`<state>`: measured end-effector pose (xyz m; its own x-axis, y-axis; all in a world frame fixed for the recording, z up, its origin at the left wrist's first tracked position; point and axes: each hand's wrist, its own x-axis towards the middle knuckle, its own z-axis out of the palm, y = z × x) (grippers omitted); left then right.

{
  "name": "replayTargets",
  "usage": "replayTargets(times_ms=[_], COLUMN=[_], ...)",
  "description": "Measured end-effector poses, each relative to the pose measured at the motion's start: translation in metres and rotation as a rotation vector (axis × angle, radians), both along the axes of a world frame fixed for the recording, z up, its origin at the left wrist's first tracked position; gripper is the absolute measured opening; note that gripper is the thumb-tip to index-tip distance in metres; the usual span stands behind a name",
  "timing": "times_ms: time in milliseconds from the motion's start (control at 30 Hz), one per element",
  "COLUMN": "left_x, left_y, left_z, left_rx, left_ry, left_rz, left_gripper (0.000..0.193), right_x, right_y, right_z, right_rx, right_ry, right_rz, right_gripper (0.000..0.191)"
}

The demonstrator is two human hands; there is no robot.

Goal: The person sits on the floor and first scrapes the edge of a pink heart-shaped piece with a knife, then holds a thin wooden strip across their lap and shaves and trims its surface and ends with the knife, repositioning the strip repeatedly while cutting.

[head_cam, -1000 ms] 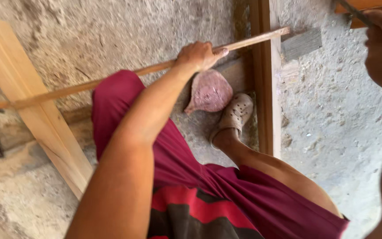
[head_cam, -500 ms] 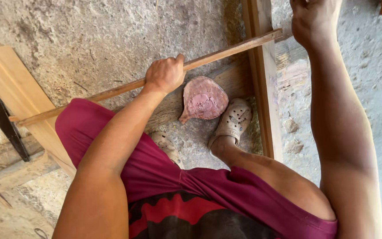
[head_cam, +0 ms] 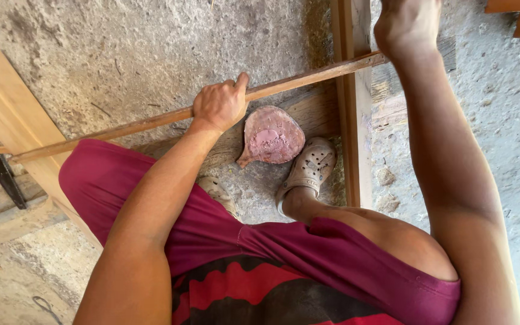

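A long wooden strip (head_cam: 151, 123) runs from left-centre to upper right, crossing an upright wooden post (head_cam: 354, 120). Below its middle lies a round dish (head_cam: 272, 135), with a shoe (head_cam: 311, 167) just right of it.

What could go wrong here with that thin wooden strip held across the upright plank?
1. The left hand grips the thin wooden strip only near its middle, so the long free end toward the left could flex or crack.
2. The right hand sits where the strip crosses the upright plank; fingers might get pinched there if the strip slips.
3. The person crouches in a loose clog beside a pink dish-like object; shifting weight could knock it.
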<state>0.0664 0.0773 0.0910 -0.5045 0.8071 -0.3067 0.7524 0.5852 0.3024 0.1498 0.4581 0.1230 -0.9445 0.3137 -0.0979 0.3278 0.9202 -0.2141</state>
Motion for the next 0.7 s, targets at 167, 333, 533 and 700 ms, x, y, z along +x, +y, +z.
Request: replayTargets(times_ms=[167,333,533,700], left_x=[0.0,0.0,0.0,-0.001], left_y=[0.003,0.004,0.002,0.004], left_z=[0.005,0.004,0.004,0.006], left_rx=[-0.018,-0.007,0.014,-0.065], left_ry=[-0.037,-0.035,0.007,-0.084], left_rz=[0.025,0.02,0.0,0.013], left_gripper=[0.033,0.027,0.021,0.02], right_x=[0.008,0.009,0.002,-0.004], right_y=[0.001,0.0,0.009,0.009], right_z=[0.03,0.035,0.025,0.026], right_rx=[-0.005,-0.033,-0.184,-0.139], right_ry=[-0.052,0.231,-0.237,-0.243], right_rz=[-0.016,0.199,-0.018,0.041], right_gripper=[0.017,0.011,0.017,0.021])
